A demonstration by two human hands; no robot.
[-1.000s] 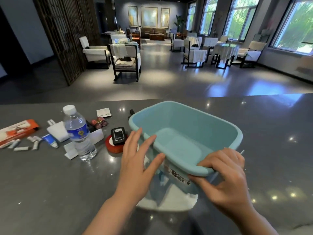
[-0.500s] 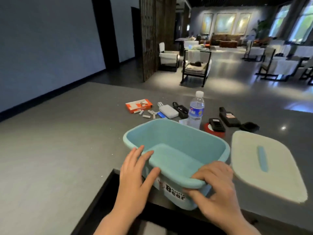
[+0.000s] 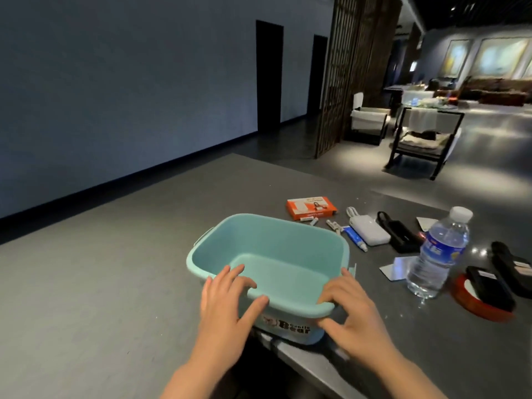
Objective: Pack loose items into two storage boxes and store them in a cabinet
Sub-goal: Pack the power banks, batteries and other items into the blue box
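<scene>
An empty teal storage box (image 3: 276, 254) with a "Bear" label sits on the grey counter (image 3: 431, 349), its near side at the counter's edge. My left hand (image 3: 227, 306) grips the near rim at the left corner, fingers inside and thumb on the outer wall. My right hand (image 3: 354, 315) grips the same rim at the right corner. Loose items lie to the right: an orange carton (image 3: 311, 207), small batteries (image 3: 334, 225), a blue tube (image 3: 355, 239), a white power bank (image 3: 370, 233), a black case (image 3: 398, 236) and a water bottle (image 3: 437, 254).
A red tape roll (image 3: 483, 308) with a black device (image 3: 489, 286) on it lies at the far right, beside another black item (image 3: 509, 263). A dark gap opens below the counter edge in front of me. Chairs and tables stand in the hall beyond.
The box has moved left along the counter with both hands on its near rim. My view swung left, and the white lid has left the frame.
</scene>
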